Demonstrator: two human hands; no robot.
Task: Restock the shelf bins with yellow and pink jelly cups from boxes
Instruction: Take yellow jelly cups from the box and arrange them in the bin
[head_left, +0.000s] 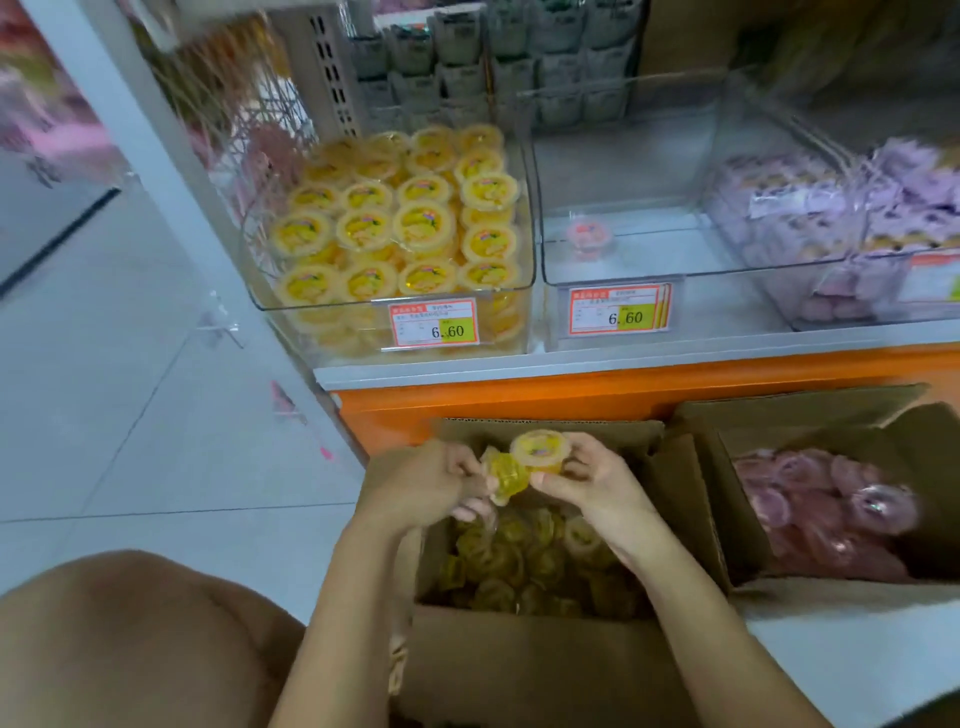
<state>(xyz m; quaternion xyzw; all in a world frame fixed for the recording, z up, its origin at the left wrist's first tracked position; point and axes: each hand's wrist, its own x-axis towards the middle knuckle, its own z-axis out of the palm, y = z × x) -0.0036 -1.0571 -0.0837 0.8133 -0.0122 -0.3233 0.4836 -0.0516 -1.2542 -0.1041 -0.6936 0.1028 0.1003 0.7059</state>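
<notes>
Right hand (587, 483) pinches an upright yellow jelly cup (537, 451), left hand (436, 483) grips a tipped cup (506, 477), both just above their box (519, 639). Yellow bin (337, 305) sits up ahead, slightly leftward, so the left hand's probably nearer.

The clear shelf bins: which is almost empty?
The middle bin, holding one pink cup; the left bin is full of yellow cups, the right bin of purple packs.
</notes>
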